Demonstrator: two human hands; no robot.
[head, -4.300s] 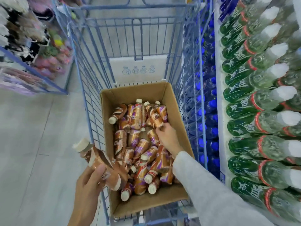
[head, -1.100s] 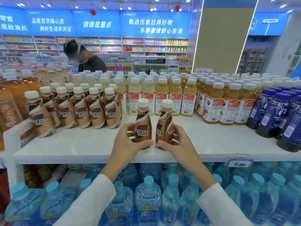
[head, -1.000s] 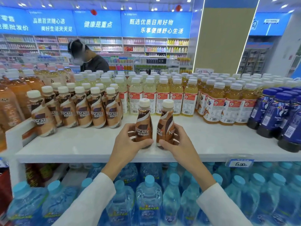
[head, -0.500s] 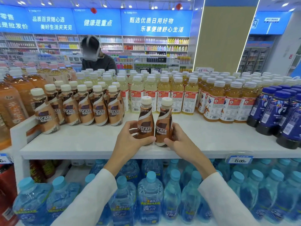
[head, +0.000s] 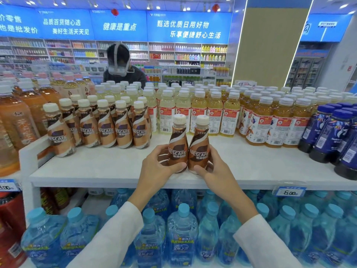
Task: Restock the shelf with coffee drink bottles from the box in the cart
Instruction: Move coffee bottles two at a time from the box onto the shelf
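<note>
On the shelf [head: 96,167], near front, the left coffee bottle [head: 178,149] is clasped by the left grip [head: 156,168], the right coffee bottle [head: 199,151] by the right grip [head: 215,171]; stiff, slick bodies are judged best held low.

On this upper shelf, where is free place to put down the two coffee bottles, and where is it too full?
The shelf is bare in front of the Nescafe row, left of the left hand. A bare patch lies right of the right hand, before the orange bottles, up to the dark blue bottles. The back is packed.
</note>
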